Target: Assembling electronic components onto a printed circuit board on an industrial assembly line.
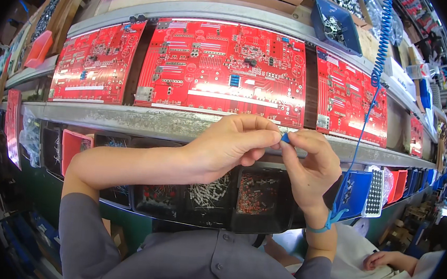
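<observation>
Between my two hands, in front of the metal rail, is a small blue electronic component (285, 138). My right hand (313, 165) pinches it between thumb and forefinger. My left hand (231, 143) is closed too, its thumb and forefinger pressed together at the component's left side; the fingertips partly hide the piece. Just beyond lies a large red circuit board (218, 76) with several small parts on it, including a blue block (234, 81). A blue wrist strap (324, 225) circles my right wrist.
Red boards (95, 64) (350, 97) flank the middle one along the metal rail (156, 122). Below my hands hang black bins of leaded components (263, 195). A blue cord (364, 124) runs down to the strap. At lower right rests another person's hand (382, 260).
</observation>
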Available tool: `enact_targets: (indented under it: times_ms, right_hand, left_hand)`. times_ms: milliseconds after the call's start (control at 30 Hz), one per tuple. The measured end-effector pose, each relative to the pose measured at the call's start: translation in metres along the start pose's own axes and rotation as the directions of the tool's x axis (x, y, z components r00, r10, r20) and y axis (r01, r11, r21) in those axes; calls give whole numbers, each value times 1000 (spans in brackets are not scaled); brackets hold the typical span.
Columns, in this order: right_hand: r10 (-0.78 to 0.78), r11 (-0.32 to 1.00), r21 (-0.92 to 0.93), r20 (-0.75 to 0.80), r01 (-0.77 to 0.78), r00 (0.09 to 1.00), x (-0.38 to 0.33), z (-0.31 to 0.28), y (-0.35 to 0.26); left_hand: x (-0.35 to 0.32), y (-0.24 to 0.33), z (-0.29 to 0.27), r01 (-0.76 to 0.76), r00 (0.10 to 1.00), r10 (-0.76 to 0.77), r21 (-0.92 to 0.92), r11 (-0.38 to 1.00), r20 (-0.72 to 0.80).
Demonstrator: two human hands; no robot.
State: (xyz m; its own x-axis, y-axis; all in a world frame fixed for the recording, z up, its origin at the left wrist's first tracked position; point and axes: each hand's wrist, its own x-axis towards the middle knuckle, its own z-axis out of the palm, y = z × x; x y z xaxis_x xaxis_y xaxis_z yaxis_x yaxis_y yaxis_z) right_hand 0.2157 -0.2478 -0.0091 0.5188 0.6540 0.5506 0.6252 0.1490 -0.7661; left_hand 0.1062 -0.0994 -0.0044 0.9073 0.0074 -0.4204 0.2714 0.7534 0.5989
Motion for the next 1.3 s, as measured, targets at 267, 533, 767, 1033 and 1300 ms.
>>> enact_targets:
  times_ms: [267, 533, 767, 1033, 1300]
  right_hand:
    - [58, 998, 29, 14, -58, 998, 0, -1, 1]
    - [162, 979, 118, 61, -168, 985, -1, 0, -3]
    - [177, 974, 129, 88, -188, 980, -3, -1, -2]
    - [256, 952, 149, 97, -269, 962, 0, 2, -5]
    - [380, 909, 129, 129, -395, 916, 7, 2, -12]
  left_hand:
    - [0, 3, -4, 27, 1000, -27, 3, 1000, 13]
    - [1, 9, -13, -27, 995, 15, 128, 991, 95]
    - [1, 8, -10, -47, 996, 26, 242, 969, 91]
    - [-12, 19, -16, -117, 991, 66, 507, 854, 118]
    - [-86, 40, -56, -87, 938, 263, 886, -455, 227]
